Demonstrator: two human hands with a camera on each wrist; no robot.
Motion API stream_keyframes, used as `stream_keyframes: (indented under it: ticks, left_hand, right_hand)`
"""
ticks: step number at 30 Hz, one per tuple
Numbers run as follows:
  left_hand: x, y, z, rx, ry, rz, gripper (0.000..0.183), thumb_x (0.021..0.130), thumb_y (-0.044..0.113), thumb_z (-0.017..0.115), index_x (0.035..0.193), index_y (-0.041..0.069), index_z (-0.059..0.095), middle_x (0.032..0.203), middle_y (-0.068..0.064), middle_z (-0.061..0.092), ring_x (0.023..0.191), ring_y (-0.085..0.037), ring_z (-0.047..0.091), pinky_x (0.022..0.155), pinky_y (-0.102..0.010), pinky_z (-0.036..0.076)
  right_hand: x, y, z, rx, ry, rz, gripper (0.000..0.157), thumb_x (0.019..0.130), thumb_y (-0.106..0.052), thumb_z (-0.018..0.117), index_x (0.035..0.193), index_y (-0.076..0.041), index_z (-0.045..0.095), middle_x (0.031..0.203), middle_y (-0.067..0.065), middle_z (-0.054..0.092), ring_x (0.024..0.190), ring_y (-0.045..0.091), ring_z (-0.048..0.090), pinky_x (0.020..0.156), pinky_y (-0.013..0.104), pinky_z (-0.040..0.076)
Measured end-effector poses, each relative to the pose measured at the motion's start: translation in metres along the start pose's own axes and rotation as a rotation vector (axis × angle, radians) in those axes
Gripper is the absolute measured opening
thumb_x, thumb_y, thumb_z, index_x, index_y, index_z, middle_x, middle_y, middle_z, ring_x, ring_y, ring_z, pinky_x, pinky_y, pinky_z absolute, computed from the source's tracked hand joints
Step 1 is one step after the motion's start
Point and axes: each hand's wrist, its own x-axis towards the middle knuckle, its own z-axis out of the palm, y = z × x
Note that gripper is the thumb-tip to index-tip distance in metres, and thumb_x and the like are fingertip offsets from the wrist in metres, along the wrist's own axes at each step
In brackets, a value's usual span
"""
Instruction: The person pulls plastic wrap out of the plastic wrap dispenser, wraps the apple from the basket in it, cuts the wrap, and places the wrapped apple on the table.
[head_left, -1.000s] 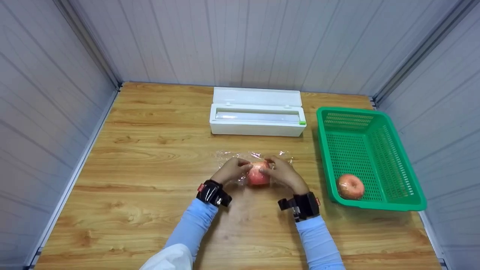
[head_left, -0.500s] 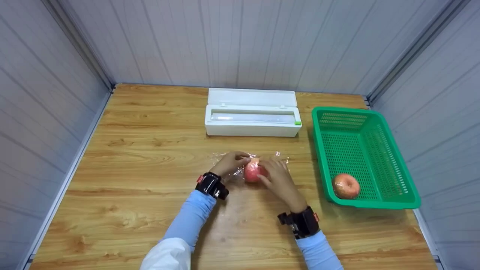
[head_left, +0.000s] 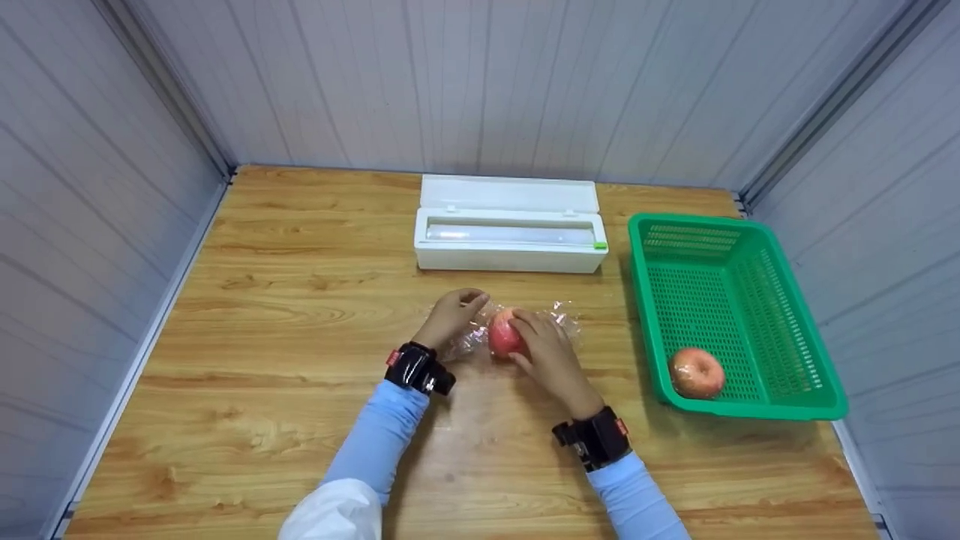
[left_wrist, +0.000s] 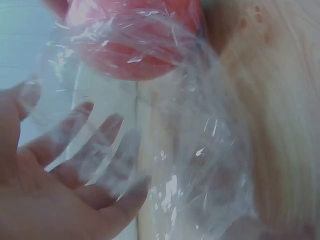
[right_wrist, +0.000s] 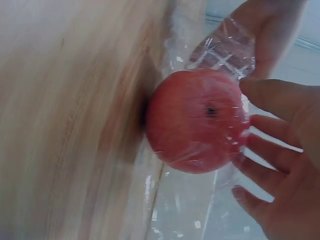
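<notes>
A red apple (head_left: 502, 334) lies tilted on the wooden table, partly covered by clear plastic wrap (head_left: 471, 342). My right hand (head_left: 551, 357) holds it from the right; in the right wrist view the thumb and fingertips touch the apple (right_wrist: 192, 125) through or beside the film. Left of the fruit is my left hand (head_left: 450, 318), apart from it. The left wrist view has that hand (left_wrist: 75, 175) with fingers spread and loosely bent behind a loose flap of wrap (left_wrist: 210, 150), which hangs from the apple (left_wrist: 135, 55).
Behind the hands stands a white wrap dispenser box (head_left: 511, 259), lid up, with a film roll (head_left: 510, 234) inside. To the right is a green basket (head_left: 750, 411) holding another film-covered apple (head_left: 697, 373). Panel walls border the table's back and sides.
My left hand has drawn away from the apple, up and to the left. My right hand has moved farther over the apple, which has shifted slightly left and tipped.
</notes>
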Motion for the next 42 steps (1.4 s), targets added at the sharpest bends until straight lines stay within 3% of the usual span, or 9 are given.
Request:
stream_keyframes:
  ticks: [5,10,16,22,28,33,38,42]
  left_hand:
    - [-0.008,-0.003,-0.009,-0.067,0.103,-0.025,0.039,0.095,0.031,0.051,0.122,0.004,0.058,0.123,-0.016,0.059,0.112,-0.031,0.056,0.095,-0.040,0.047]
    - [-0.018,-0.007,-0.016,-0.092,0.170,0.004,0.035,0.096,0.027,0.050,0.120,0.003,0.059,0.123,-0.016,0.059,0.115,-0.030,0.055,0.097,-0.040,0.046]
    - [-0.028,-0.013,-0.025,-0.116,0.296,0.003,0.031,0.096,0.022,0.048,0.119,0.003,0.059,0.124,-0.017,0.059,0.114,-0.032,0.055,0.095,-0.041,0.047]
    - [-0.036,-0.018,-0.029,-0.115,0.354,0.023,0.029,0.096,0.018,0.048,0.117,0.002,0.060,0.123,-0.018,0.059,0.113,-0.034,0.055,0.096,-0.043,0.046]
    - [-0.040,-0.022,-0.023,-0.117,0.369,0.037,0.028,0.096,0.016,0.048,0.114,0.000,0.061,0.120,-0.019,0.060,0.109,-0.034,0.057,0.094,-0.044,0.046]
    - [-0.042,-0.027,-0.017,-0.105,0.358,-0.023,0.037,0.097,0.022,0.046,0.122,-0.005,0.052,0.119,-0.025,0.057,0.109,-0.037,0.056,0.094,-0.045,0.046]
    - [-0.045,-0.030,-0.015,-0.146,0.275,-0.142,0.056,0.100,0.035,0.035,0.139,-0.004,0.028,0.129,-0.032,0.048,0.114,-0.040,0.053,0.101,-0.048,0.040]
    - [-0.045,-0.027,-0.012,-0.294,0.183,-0.195,0.059,0.100,0.045,0.024,0.142,0.003,0.017,0.124,-0.030,0.044,0.095,-0.032,0.060,0.089,-0.040,0.048]
  right_hand:
    - [0.010,0.006,0.003,-0.035,-0.035,-0.001,0.066,0.077,-0.022,0.074,0.134,-0.007,0.046,0.142,0.011,0.044,0.130,0.031,0.043,0.111,0.052,0.026]
    - [0.023,0.013,0.004,-0.049,-0.103,0.007,0.078,0.074,-0.025,0.076,0.140,-0.008,0.038,0.146,0.012,0.039,0.134,0.029,0.037,0.114,0.050,0.023]
    - [0.038,0.023,0.010,-0.062,-0.160,0.018,0.091,0.069,-0.025,0.081,0.143,-0.008,0.032,0.148,0.013,0.036,0.135,0.028,0.035,0.113,0.049,0.024]
    - [0.048,0.032,0.015,-0.039,-0.175,0.079,0.099,0.065,-0.028,0.083,0.145,-0.008,0.028,0.145,0.016,0.038,0.134,0.031,0.037,0.113,0.051,0.022]
    - [0.050,0.040,0.016,0.002,-0.168,0.120,0.097,0.065,-0.029,0.083,0.143,-0.006,0.030,0.140,0.017,0.042,0.129,0.034,0.040,0.112,0.050,0.024]
    - [0.047,0.042,0.018,0.067,-0.124,0.122,0.092,0.066,-0.026,0.083,0.140,-0.002,0.034,0.136,0.019,0.045,0.127,0.035,0.041,0.108,0.048,0.033]
    - [0.035,0.037,0.018,0.112,-0.059,0.105,0.089,0.067,-0.032,0.082,0.135,0.001,0.037,0.133,0.020,0.046,0.123,0.035,0.044,0.106,0.048,0.036]
    - [0.024,0.029,0.014,0.117,0.016,0.090,0.084,0.065,-0.032,0.083,0.130,-0.001,0.040,0.126,0.020,0.048,0.117,0.036,0.046,0.099,0.050,0.040]
